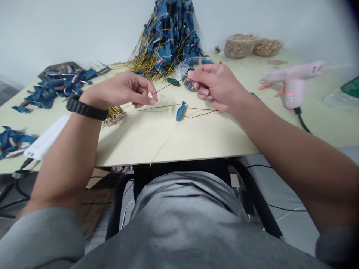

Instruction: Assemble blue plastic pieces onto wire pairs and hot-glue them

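Note:
A thin dark thread [165, 89] runs slantwise between my two hands above the table. My left hand [127, 89], with a black band on the wrist, pinches its lower end between thumb and fingers. The upper end is pinched in my right hand [214, 84], fingers curled. Below the hands a small blue leaf-shaped piece [181, 111] lies on the table, with yellow and dark strands stretching out on both sides. One yellow strand [159, 151] reaches the table's front edge. Behind the thread is a small dark green piece [173, 81], near a small clear container [189, 85] partly hidden by my right hand.
Against the wall rises a tall pile of blue pieces with yellow wires [168, 37]. More blue pieces [56, 86] lie at left, by a white box [47, 140]. A wire bundle [114, 116] sits under my left wrist. A pink glue gun [294, 82] and bags [239, 46] stand right.

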`<act>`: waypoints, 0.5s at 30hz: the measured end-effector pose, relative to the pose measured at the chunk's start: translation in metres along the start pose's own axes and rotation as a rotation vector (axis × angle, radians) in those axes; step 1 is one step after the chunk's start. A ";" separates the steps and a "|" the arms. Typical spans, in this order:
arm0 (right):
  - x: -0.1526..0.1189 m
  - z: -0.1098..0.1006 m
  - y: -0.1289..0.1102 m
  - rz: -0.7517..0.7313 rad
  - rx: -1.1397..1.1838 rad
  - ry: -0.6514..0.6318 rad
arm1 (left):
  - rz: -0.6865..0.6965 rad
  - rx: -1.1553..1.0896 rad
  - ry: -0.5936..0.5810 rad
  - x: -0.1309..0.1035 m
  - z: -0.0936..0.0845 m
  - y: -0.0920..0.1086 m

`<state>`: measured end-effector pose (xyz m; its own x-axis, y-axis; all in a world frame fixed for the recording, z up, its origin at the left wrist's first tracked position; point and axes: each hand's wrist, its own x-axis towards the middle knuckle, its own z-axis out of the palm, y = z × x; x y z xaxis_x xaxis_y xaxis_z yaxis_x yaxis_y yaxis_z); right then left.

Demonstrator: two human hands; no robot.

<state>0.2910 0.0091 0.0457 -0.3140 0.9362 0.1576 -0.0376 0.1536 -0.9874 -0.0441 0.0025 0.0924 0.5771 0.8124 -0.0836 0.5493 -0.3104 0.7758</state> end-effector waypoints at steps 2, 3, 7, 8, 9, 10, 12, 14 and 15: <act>0.001 0.002 0.001 0.014 -0.026 0.018 | 0.078 -0.015 -0.030 0.004 0.003 -0.005; 0.001 0.003 0.001 0.013 -0.015 0.024 | 0.113 -0.034 -0.042 0.007 0.008 -0.007; 0.005 0.005 0.003 -0.011 0.080 0.039 | 0.132 -0.152 -0.092 0.021 0.041 -0.008; 0.006 0.004 0.003 -0.013 0.080 0.046 | 0.126 -0.165 -0.085 0.023 0.049 -0.007; 0.007 0.002 0.004 -0.016 0.065 0.053 | 0.122 -0.170 -0.073 0.025 0.055 -0.005; 0.008 0.000 0.004 -0.020 0.040 0.055 | 0.121 -0.175 -0.056 0.025 0.059 -0.004; 0.009 -0.004 0.004 -0.032 -0.015 0.046 | 0.121 -0.186 -0.020 0.024 0.060 -0.002; 0.008 -0.006 0.005 -0.043 -0.038 0.038 | 0.112 -0.202 0.001 0.022 0.052 -0.001; 0.007 -0.006 0.005 -0.044 -0.038 0.039 | 0.097 -0.207 0.004 0.020 0.047 -0.002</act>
<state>0.2941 0.0186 0.0419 -0.2759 0.9396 0.2024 -0.0148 0.2064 -0.9784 -0.0053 -0.0039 0.0601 0.6188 0.7855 -0.0004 0.3553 -0.2795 0.8920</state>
